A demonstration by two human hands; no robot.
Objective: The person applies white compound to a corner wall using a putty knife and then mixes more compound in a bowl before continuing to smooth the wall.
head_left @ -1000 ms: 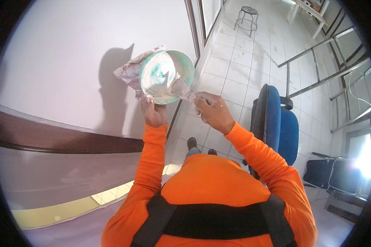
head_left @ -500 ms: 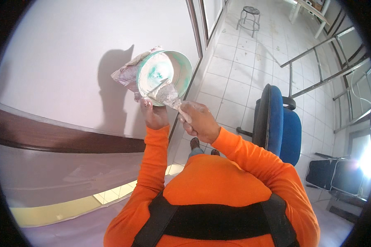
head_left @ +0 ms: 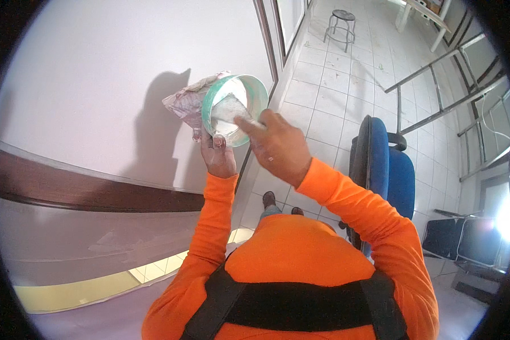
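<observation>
A round tub (head_left: 260, 96) is held ahead of the body, directly above the left hand (head_left: 219, 158) and to the left of the right hand (head_left: 280, 146). It is tilted, so that its open mouth is turned toward the camera. The near side of the tub is gripped by the left hand, with the thumb set at the rim (the remaining fingers are largely hidden behind the wall). The handle of a scraper (head_left: 230, 107) is clasped in the closed right hand, and its blade is lowered inside the tub, over the white paste (head_left: 231, 88).

Two hands, one tub, one scraper and one crumpled rag (head_left: 187, 106) can be counted; farther off, one round stool (head_left: 343, 15) and, beside the body, one blue chair (head_left: 399, 184) are seen.

The tub's wall is pale green, smeared with white. The scraper's blade is flat, broad and coated with residue. The rag is creased, pale pinkish and bunched at the tub's left side. The stool is raised on thin metal legs, the chair is padded, and the floor (head_left: 309, 99) is laid with pale square tiles.
</observation>
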